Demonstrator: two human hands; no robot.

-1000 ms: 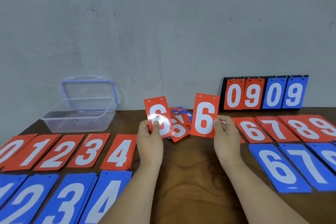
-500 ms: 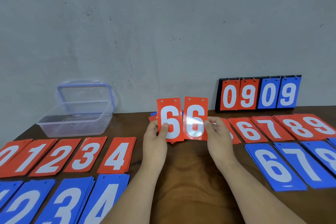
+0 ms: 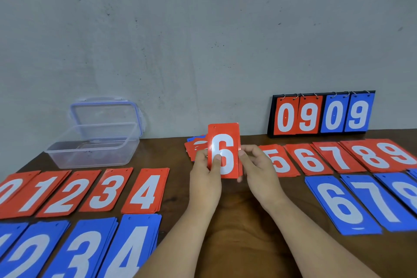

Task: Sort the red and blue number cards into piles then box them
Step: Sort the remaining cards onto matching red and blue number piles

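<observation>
Red 6 cards [image 3: 224,142], lately apart: we pinch them stacked, left hand [image 3: 205,178] and right hand [image 3: 259,170]; red 6 pile [image 3: 309,160] lies right of grip.

Red 6 cards [image 3: 225,142] are held upright over tabletop [image 3: 237,232] centre, pinched at L edge by L hand [image 3: 206,172], thumb on the face, & at R edge by R hand [image 3: 259,169]. Loose card heap [image 3: 194,146] is seen just behind. Red piles 0–4 [image 3: 103,189] w/ L blue piles [image 3: 79,253] are laid toward front-L corner, red piles 5–9 [image 3: 334,158] w/ R blue piles [image 3: 343,205] toward R edge. Clear box [image 3: 90,153] is set back-L, scoreboard [image 3: 320,115] back-R.
</observation>
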